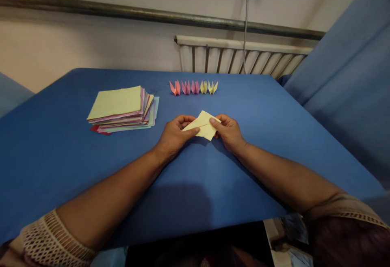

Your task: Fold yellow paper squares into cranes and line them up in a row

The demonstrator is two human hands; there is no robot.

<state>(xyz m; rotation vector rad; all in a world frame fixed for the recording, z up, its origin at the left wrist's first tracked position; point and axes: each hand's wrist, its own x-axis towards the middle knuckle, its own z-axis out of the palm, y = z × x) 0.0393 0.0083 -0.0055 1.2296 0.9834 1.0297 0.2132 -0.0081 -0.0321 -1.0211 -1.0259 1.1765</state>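
A folded pale yellow paper is held just above the blue table near its middle. My left hand pinches the paper's left corner with thumb and fingers closed. My right hand pinches its right side, thumb on top. Both forearms reach in from the near edge.
A stack of coloured paper sheets, yellow on top, lies to the left. A row of several small folded paper figures, orange, pink and yellow, stands behind the hands. A radiator and a wall pipe run behind the table. Blue cloth hangs at right.
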